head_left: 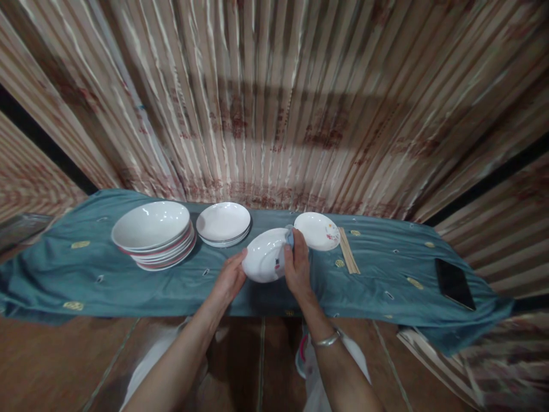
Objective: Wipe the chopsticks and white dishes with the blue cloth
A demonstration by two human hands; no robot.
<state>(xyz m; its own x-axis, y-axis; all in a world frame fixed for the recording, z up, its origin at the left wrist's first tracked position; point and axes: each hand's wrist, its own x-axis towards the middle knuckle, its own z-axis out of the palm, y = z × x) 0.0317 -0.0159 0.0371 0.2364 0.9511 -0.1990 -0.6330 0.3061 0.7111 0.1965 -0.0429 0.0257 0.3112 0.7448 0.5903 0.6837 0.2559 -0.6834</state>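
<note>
A white plate (263, 256) with a small dark mark is held tilted above the near part of the table. My left hand (232, 277) grips its left edge, thumb on the face turned up to me. At the opposite edge is my right hand (297, 263), closed on a small blue-grey cloth (290, 237) that touches the rim. Part of the cloth is hidden by the fingers. Just beyond my right hand lies a white plate with a floral print (316, 231), and beside it are several wooden chopsticks (349, 250).
A teal patterned cloth (171, 292) covers the long table. On the left stand a tall stack of white bowls and plates (151, 226) and a lower stack of white dishes (225, 222). A black phone or tablet (454, 282) lies far right. Pleated curtains (274, 103) hang behind.
</note>
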